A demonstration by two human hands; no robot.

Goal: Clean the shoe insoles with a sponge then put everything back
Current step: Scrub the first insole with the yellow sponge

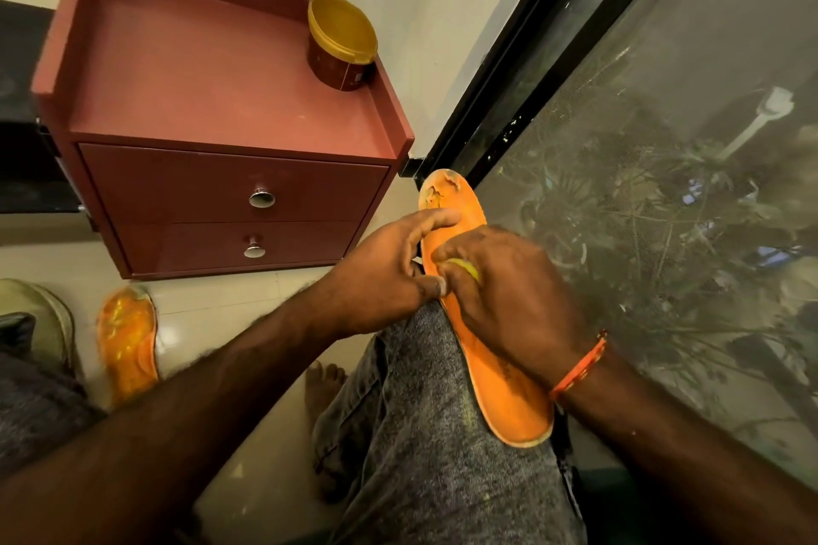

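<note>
So this looks like the scrubbing step, right in the middle of it. The person has one orange insole laid along their knee, toe end pointing up toward the window frame. The left hand steadies it from the side, fingers stretched over the upper part with the thumb pinching the edge, so that grip is closed on the insole. The right hand presses down on the middle of it, fingers curled round a small yellow-green sponge, of which only a sliver peeks out.

The second insole lies on the floor to the left, near the foot of the red cabinet, well apart from the hands. It looks blotchy, but it's blurred, so whether that's dirt, foam or wear is anyone's guess.

Judging by this, the next move probably calls for working the sponge along the length of the insole while the left hand keeps it from sliding off the knee. The worn toe area looks flaky, so gentle pressure there seems smart.

Hard to make out: most of the sponge is hidden under the fingers, the heel part is partly covered by the right wrist, and a greenish shoe at the left edge is cut off. A jar sits on the cabinet top; its contents can't be seen.
</note>
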